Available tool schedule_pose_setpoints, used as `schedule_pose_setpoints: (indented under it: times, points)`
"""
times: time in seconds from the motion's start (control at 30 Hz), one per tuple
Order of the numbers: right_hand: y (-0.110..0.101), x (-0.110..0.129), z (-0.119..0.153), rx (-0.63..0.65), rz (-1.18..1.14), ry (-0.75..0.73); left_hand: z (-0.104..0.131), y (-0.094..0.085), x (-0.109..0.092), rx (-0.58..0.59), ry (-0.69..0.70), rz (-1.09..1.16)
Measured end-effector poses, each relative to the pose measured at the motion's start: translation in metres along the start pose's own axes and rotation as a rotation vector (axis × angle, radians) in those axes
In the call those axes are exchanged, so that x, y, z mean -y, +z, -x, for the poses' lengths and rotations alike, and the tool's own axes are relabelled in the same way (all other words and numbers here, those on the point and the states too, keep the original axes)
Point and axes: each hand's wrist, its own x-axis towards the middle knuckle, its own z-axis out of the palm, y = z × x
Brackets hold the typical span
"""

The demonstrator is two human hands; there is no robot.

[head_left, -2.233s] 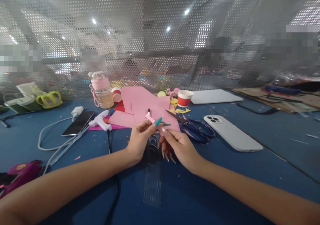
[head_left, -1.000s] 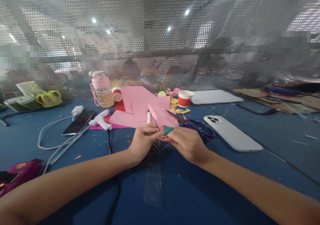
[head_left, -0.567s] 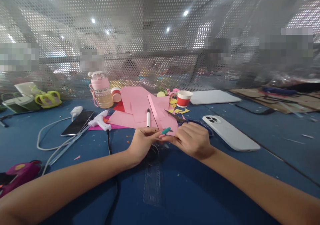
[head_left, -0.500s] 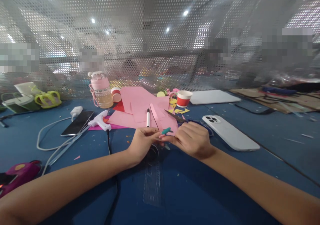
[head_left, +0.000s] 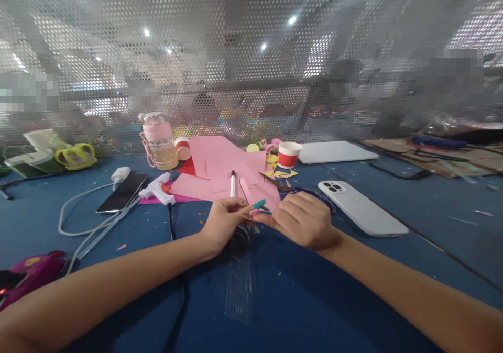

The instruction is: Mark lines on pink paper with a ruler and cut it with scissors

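A narrow pink paper strip (head_left: 244, 188) stands up from between my hands, its far end bent over. My left hand (head_left: 225, 222) is closed, thumb and fingers pinching the strip's near end. A teal nail shows at the left thumb tip. My right hand (head_left: 304, 219) is curled closed, its thumb meeting the left fingertips at the strip; its grip is partly hidden. Scissors (head_left: 323, 198) with dark blue handles lie just behind my right hand. A white marker (head_left: 232, 184) with a black cap lies beyond my left hand, against pink paper sheets (head_left: 223, 159).
A clear ruler (head_left: 239, 295) lies below my hands. On the left are a white glue gun (head_left: 159, 188), a black phone (head_left: 122, 193) and a pink-lidded bottle (head_left: 159, 141). To the right are a white phone (head_left: 363, 209) and a red-and-white paper cup (head_left: 290, 155).
The strip shows shorter and more curved beyond my fingers than before, its far end drawn toward my hands. Both hands have shifted only slightly.
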Motion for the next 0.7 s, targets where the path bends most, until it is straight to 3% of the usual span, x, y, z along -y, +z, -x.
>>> schedule_pose_setpoints:
  times: [0.2,0.33,0.53,0.63,0.7]
  points:
    - [0.001,0.002,-0.001,0.004,-0.007,-0.015,-0.001,-0.002,0.002,-0.04,0.054,-0.026]
    - [0.006,0.009,0.001,0.088,-0.182,0.145,-0.002,-0.003,0.0,-0.104,0.146,-0.066]
    - [0.009,0.026,0.0,0.416,-0.915,0.897,-0.003,-0.005,-0.001,-0.176,0.253,-0.132]
    - [0.009,0.032,-0.004,0.432,-1.219,1.273,-0.003,-0.006,0.001,-0.198,0.266,-0.152]
    - [0.01,0.035,-0.006,0.404,-1.355,1.443,-0.003,-0.006,0.001,-0.196,0.282,-0.164]
